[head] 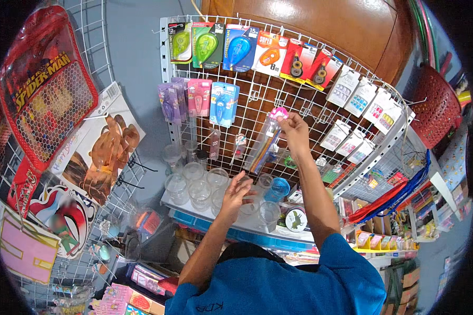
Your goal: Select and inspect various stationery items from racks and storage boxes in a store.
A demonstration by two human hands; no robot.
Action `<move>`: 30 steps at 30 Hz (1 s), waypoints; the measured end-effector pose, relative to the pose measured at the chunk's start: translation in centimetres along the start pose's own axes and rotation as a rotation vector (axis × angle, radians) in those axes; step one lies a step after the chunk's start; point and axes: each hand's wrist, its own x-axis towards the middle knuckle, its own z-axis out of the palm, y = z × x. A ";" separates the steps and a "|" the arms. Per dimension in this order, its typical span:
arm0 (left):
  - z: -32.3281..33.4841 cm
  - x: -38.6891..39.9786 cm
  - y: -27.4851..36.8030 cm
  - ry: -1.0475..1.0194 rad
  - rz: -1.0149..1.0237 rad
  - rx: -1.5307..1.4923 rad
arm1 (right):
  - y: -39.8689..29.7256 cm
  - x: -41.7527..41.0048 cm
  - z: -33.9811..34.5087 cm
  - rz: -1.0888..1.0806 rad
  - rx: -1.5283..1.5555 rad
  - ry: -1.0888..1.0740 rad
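My right hand (297,132) pinches the pink top of a slim clear packet (263,146), which hangs at a slant in front of a white wire grid rack (244,92). Inside the packet are long thin coloured sticks, perhaps pencils; their exact kind is unclear. Below the packet's lower end, my left hand (236,195) is raised with its fingers apart and nothing in it. Clear plastic cups (200,195) stand on the white shelf beneath that hand. A small blue plastic basket (277,189) stands among them, between my forearms.
Correction tape packs (207,45) line the rack's top, with false-nail packs (343,86) at right. Bare metal hooks (254,95) stick out from the grid. A Spider-Man bag (49,86) hangs at left. A red perforated basket (435,106) is at far right.
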 end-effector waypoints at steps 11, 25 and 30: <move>-1.8 -1.5 -1.5 -0.048 -0.031 -0.018 | 3.2 4.4 -0.3 -0.100 -0.005 -0.009; -2.6 -4.3 -1.8 -0.002 -0.074 0.051 | 5.2 7.4 -0.4 -0.320 -0.169 -0.003; -3.1 -4.8 -2.1 -0.001 -0.066 0.063 | 5.6 7.0 -0.2 -0.249 -0.190 0.165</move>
